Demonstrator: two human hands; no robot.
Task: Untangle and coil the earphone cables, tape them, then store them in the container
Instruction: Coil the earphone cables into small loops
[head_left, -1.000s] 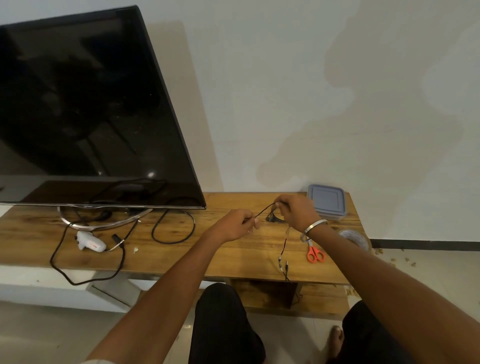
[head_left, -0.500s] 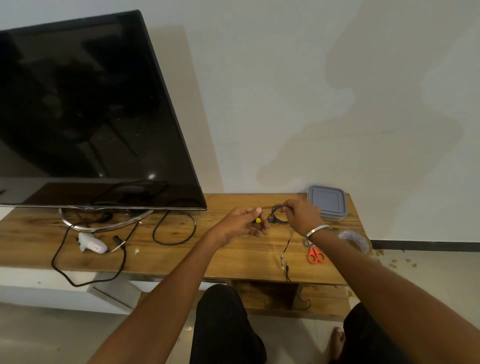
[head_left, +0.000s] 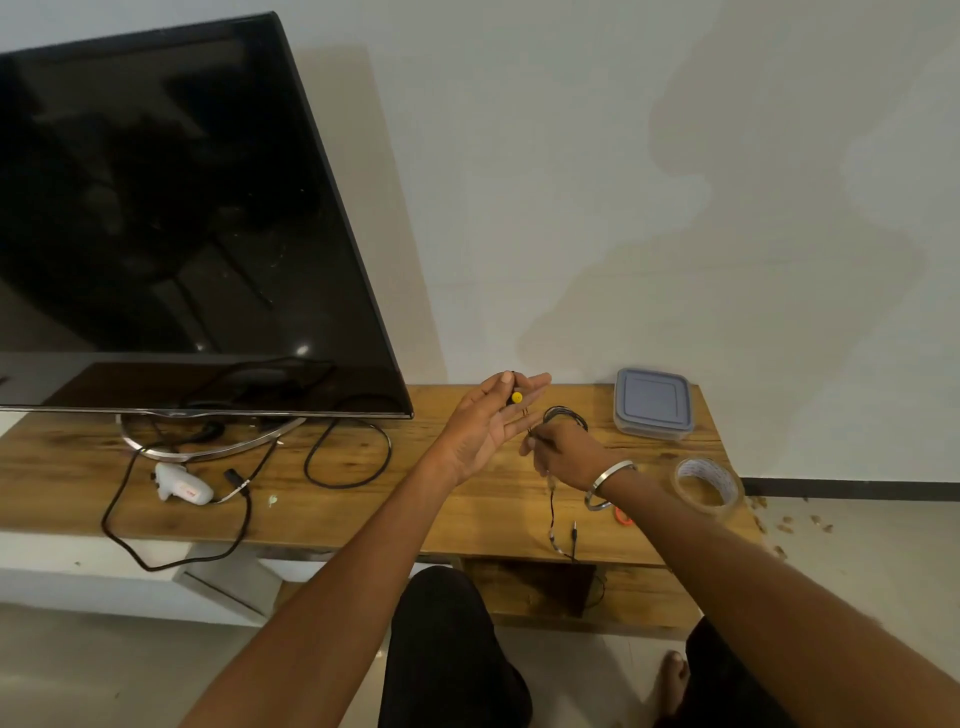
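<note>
My left hand (head_left: 485, 426) is raised over the wooden table (head_left: 363, 499), palm toward me, pinching a yellow-tipped earbud (head_left: 516, 397) between thumb and fingers. My right hand (head_left: 566, 454) grips the black earphone cable (head_left: 551, 512) just right of it. A small coil of that cable (head_left: 566, 415) shows above its knuckles. The rest of the cable hangs down, and its jack plug (head_left: 574, 532) dangles near the table's front edge. A grey lidded container (head_left: 653, 402) sits at the back right. A clear tape roll (head_left: 707, 486) lies right of my right wrist.
A large dark TV (head_left: 171, 218) fills the left, with its metal stand (head_left: 208, 441) and black power cords (head_left: 348, 457) on the table. A white plug adapter (head_left: 182, 486) lies front left. Red scissors (head_left: 622, 515) peek out behind my right wrist.
My left hand has lifted and turned palm toward me, with the yellow earbud now showing at its fingertips. My right hand has dropped slightly, with the cable coil above it.
</note>
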